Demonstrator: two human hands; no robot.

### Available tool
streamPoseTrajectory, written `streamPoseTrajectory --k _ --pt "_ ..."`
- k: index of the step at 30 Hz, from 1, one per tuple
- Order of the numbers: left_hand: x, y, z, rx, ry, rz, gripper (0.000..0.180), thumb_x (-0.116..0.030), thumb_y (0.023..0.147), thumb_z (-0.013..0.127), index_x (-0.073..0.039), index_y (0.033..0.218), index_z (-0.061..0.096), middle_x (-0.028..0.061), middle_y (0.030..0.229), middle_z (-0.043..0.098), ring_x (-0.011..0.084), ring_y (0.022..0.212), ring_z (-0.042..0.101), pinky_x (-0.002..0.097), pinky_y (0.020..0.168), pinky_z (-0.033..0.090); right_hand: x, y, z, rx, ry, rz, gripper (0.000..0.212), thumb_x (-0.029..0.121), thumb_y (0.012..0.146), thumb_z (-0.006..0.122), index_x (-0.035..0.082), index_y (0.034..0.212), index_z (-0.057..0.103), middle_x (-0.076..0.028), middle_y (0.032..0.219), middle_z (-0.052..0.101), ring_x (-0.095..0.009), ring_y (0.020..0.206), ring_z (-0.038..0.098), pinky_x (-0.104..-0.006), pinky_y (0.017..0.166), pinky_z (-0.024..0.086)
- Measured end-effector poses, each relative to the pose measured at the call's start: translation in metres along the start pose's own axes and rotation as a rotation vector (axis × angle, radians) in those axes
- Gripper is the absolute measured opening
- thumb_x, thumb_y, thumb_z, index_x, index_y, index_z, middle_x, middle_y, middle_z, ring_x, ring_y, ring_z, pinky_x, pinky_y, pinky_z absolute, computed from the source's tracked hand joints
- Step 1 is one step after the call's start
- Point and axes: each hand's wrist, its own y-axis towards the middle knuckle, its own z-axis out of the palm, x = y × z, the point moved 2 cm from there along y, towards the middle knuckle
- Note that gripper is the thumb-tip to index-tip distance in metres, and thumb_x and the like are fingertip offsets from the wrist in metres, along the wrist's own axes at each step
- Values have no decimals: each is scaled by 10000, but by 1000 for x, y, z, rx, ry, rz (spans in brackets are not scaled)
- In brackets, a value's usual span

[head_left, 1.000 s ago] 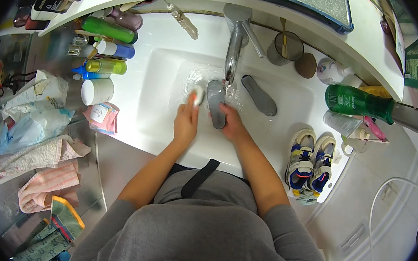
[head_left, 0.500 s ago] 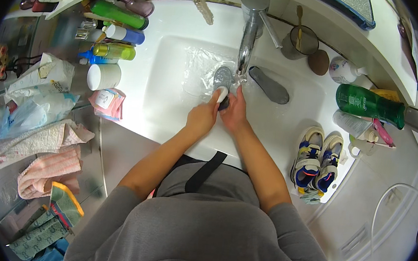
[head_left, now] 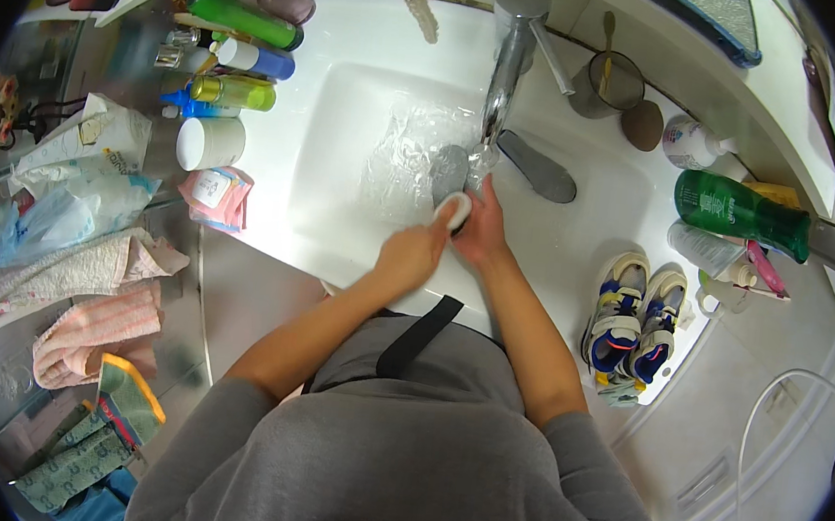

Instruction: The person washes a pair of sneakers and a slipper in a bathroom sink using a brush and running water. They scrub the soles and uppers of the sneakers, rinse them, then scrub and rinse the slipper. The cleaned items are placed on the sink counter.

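My left hand [head_left: 410, 257] is closed around one end of a small white oval brush [head_left: 455, 208], pressed to a wet grey insole [head_left: 449, 170]. The bristle side of the brush is hidden. My right hand [head_left: 483, 229] grips the lower end of that insole from the right, beneath the tap [head_left: 503, 83]. Water runs from the tap beside my right fingers and ripples over the bottom of the white sink [head_left: 321, 166]. A second grey insole [head_left: 539, 167] lies on the sink's right slope, apart from both hands.
A pair of sneakers [head_left: 617, 325] stands on the right counter. Behind them are a green bottle [head_left: 739, 206] and a dark cup [head_left: 605, 83] with a toothbrush. Several bottles [head_left: 245, 18] and a white jar [head_left: 211, 144] line the left rim. Towels [head_left: 94, 330] lie at far left.
My left hand has drawn the brush down the insole toward me and slightly right. My right hand stays near the running water with the insole.
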Motion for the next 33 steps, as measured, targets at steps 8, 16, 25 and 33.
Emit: streamPoseTrajectory --k 8,16,25,33 --pt "6 11 8 -50 -28 46 505 -304 1025 452 -213 1517 386 252 817 688 450 751 668 561 682 514 0 11 -2 -20 51 -93 460 487 1023 497 90 1242 576 -45 1119 636 -183 1055 601 -348 978 464" --pt "53 36 7 -340 -223 21 523 -323 1044 496 -229 1542 369 190 842 711 354 651 674 444 612 517 -15 -2 -3 -110 -55 12 454 501 1026 479 122 1254 579 -18 1129 653 -150 1068 580 -331 971 416" --pt "18 20 -12 -12 -1150 -343 685 -142 959 660 -182 1565 344 -12 873 627 51 498 441 225 455 402 -2 8 6 -55 -43 -42 502 560 1019 452 129 1237 585 -32 1132 654 -161 1064 570 -330 959 423" --pt "15 38 -10 -156 -70 -118 441 -380 1048 406 -305 1479 462 260 927 681 477 820 653 537 748 517 -30 56 -21 -33 273 -113 642 593 1034 335 55 1286 580 -72 1227 639 -251 1067 633 -426 953 528"
